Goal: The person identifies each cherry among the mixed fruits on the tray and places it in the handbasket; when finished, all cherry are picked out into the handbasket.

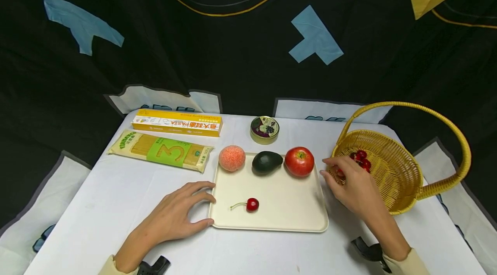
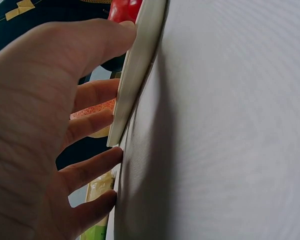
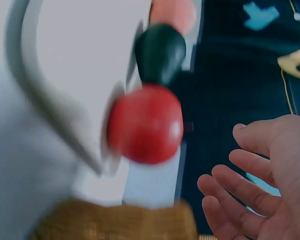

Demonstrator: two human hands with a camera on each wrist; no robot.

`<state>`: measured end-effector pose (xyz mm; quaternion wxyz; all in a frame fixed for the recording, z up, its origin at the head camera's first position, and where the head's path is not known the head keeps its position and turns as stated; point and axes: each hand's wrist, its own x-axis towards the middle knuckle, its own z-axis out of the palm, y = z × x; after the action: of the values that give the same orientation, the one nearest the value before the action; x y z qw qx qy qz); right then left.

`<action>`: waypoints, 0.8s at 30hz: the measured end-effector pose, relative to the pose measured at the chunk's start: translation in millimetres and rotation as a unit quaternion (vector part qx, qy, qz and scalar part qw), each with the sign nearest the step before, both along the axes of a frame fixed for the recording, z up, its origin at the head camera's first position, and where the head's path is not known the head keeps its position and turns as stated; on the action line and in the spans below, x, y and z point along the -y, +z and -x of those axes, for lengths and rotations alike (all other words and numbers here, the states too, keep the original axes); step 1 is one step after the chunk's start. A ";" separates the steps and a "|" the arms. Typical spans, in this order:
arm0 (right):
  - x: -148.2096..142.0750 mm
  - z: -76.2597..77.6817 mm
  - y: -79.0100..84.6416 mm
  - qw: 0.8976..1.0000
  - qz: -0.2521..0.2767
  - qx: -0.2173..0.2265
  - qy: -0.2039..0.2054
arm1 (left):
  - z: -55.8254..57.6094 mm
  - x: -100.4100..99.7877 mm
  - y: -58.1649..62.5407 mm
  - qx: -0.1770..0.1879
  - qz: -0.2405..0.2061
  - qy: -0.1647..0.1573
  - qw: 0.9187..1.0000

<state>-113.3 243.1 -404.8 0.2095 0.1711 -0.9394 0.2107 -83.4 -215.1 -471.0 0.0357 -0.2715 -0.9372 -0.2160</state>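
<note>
My left hand (image 1: 171, 214) rests at the left edge of a cream tray (image 1: 287, 219), its fingers spread and fingertips right at the rim. On the tray lies a single red cherry (image 1: 252, 204) with its stem. Along the tray's far side sit a speckled pink round fruit (image 1: 232, 158), a dark green avocado (image 1: 267, 163) and a red apple (image 1: 300, 162). My right hand (image 1: 355, 193) hovers by the near left side of a yellow woven basket (image 1: 401, 167), fingers loosely bent with nothing between them. Several cherries (image 1: 362, 154) lie inside the basket, partly hidden by that hand.
A pasta box (image 1: 176, 123) and a bag of noodles (image 1: 161, 151) lie at the back left of the white table (image 1: 248, 253). Behind the tray stands a small round tin (image 1: 264, 130). The basket's tall handle (image 1: 463, 154) arches up at the right. A black curtain (image 1: 233, 59) hangs behind.
</note>
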 end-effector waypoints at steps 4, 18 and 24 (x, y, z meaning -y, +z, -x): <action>21.9 -1.6 -8.1 0.999 -0.005 -0.001 0.045 | -0.3 0.0 -0.3 0.006 0.000 0.002 1.000; 87.4 -10.8 -22.4 0.978 -0.004 0.040 0.203 | 0.1 0.3 0.9 -0.002 0.000 0.001 1.000; 108.5 -14.6 -26.3 0.961 -0.038 0.085 0.262 | -0.5 0.1 1.2 0.007 0.002 0.001 1.000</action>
<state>-98.8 134.6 -431.1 0.0601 0.4009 -0.8831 0.2364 -82.9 -215.1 -469.8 0.0284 -0.2691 -0.9381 -0.2162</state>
